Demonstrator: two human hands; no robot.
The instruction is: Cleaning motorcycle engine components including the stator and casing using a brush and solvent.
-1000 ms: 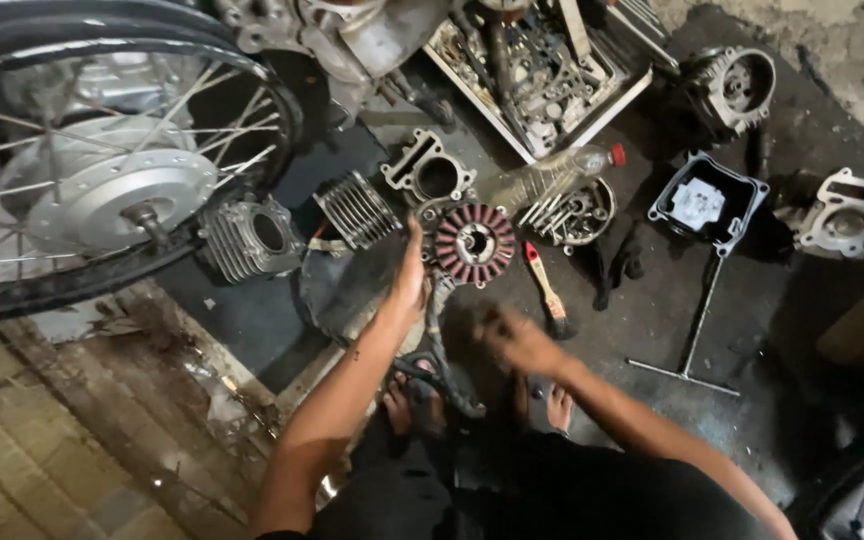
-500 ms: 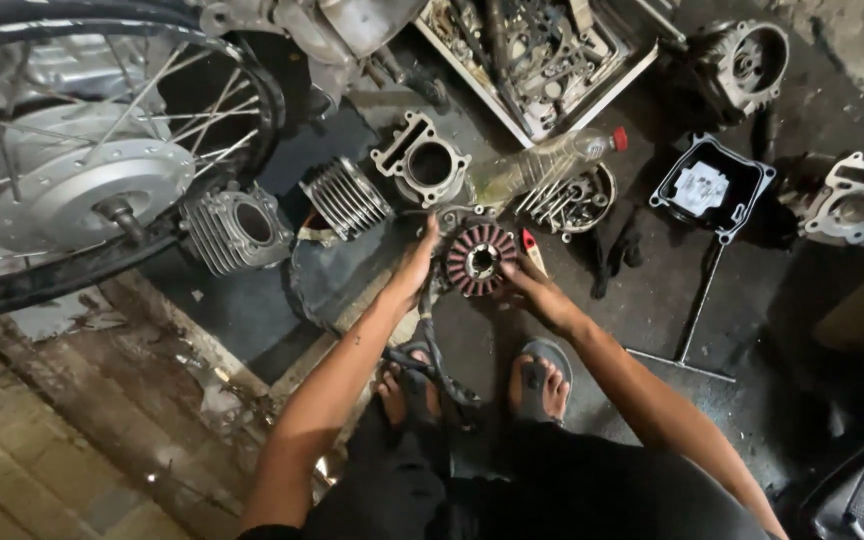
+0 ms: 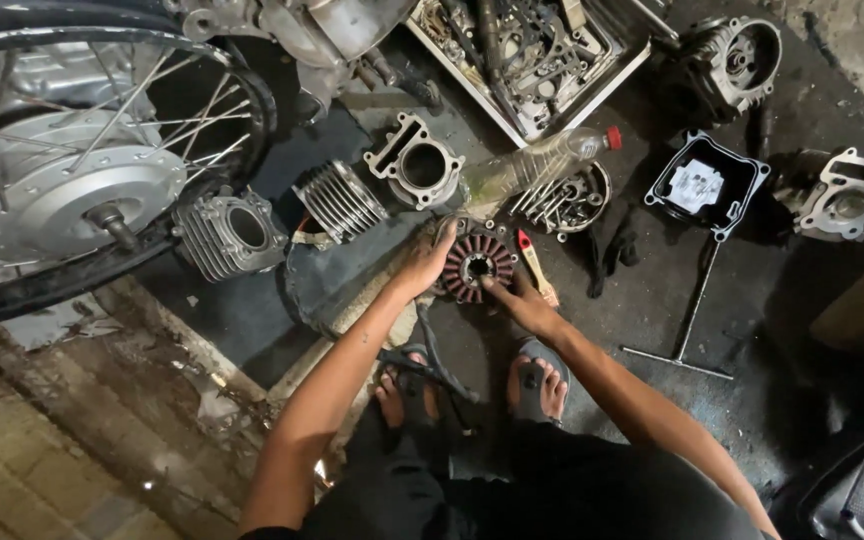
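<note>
Floor: dark, oily concrete floor (image 3: pixel 752 420) is seen strewn with engine parts; no bench is present, all things lie on the ground.
Stator: a round copper-wound stator (image 3: pixel 474 266) lies flat just ahead of the person's sandalled feet, its centre hole facing up.
Left hand: the left hand (image 3: pixel 430 262) is laid against the stator's left rim, palm turned inward, fingers spread along the edge; the grip is open, cupping and not clenched.
Right hand: the right hand (image 3: pixel 522 302) is set at the lower right rim, one finger stretched toward the centre hole; the grip is loose, and whether anything is pinched cannot be told.
Key relation: the stator is bracketed between both hands, left to its left, right below and to its right; both are touching, neither is clearly nearer.
Beside: a red-handled brush (image 3: pixel 536 268) lies just right of the stator, long axis pointing away from the person.
Farther out: a finned cylinder (image 3: pixel 339 200) and a clear plastic bottle (image 3: pixel 537 165) lie beyond; a spoked wheel (image 3: pixel 72 170) stands well to the left.
</note>
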